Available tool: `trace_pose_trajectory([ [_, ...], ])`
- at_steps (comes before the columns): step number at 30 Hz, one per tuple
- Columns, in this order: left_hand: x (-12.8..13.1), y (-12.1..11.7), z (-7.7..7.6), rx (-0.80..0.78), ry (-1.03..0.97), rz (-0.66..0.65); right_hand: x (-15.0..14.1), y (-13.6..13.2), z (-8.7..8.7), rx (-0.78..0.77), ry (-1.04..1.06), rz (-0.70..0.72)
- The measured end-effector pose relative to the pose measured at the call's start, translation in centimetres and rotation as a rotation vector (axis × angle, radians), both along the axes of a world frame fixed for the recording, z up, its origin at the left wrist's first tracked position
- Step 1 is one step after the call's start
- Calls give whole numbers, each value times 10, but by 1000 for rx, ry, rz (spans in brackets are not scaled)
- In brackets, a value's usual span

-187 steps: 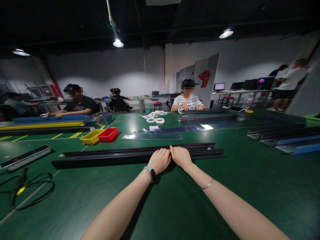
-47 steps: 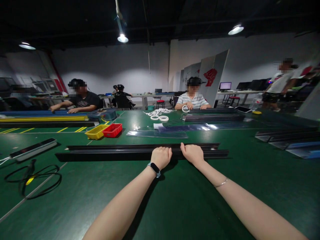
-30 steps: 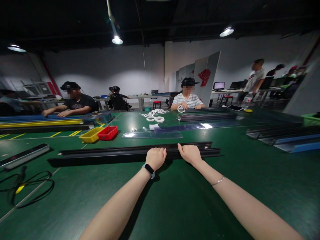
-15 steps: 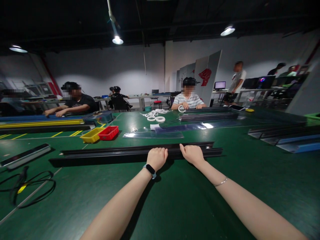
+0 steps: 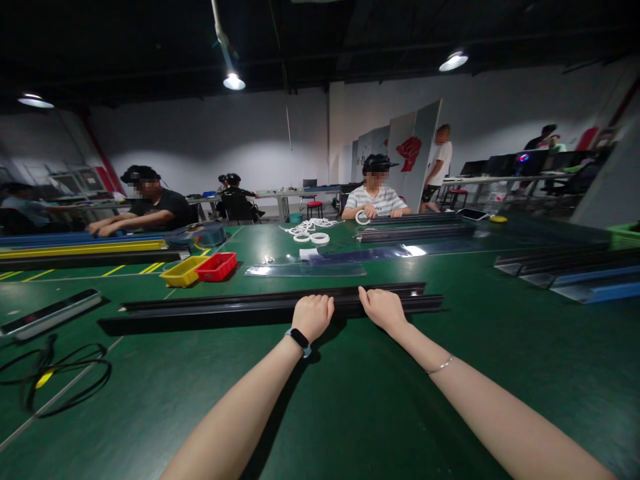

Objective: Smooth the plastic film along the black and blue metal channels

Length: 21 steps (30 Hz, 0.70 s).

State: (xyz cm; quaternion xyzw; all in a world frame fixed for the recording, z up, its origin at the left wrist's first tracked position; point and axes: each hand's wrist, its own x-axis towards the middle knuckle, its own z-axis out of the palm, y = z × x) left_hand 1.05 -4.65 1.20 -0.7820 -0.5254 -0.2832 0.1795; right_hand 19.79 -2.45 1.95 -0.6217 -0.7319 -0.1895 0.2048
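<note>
Short of the table's [image 5: 360,407] far edge, left hand [image 5: 313,316] and right hand [image 5: 385,309] clasp a long black channel [image 5: 200,319].
Yellow bin [image 5: 183,273], red bin [image 5: 217,268] and clear strip [image 5: 305,271] lie between it and that edge; black cable [image 5: 51,343], nearer left.

blue-banded watch [image 5: 299,339], silver bracelet [image 5: 440,366]

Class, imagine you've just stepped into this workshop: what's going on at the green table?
The person wearing the camera has both hands on a long black channel profile lying across the green table: the left hand and, a little to its right, the right hand grip its near edge. Beyond it sit a yellow bin and a red bin, touching or nearly so. Across the table, a person in a striped shirt has a hand at a white roll.
</note>
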Motion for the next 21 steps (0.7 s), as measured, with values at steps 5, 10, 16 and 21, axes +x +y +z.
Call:
trace_pose_trajectory([
  [5, -1, 0, 0, 24, -4, -14, -1, 0, -2, 42, -14, -18],
  [10, -1, 1, 0, 30, -7, -18, -2, 1, 2, -36, -38, -17],
  [16, -1, -1, 0, 36, -3, -19, 0, 1, 12, -131, -63, -13],
  [21, 0, -1, 0, 33, 5, -11, 8, 5, 17, -176, -49, -40],
])
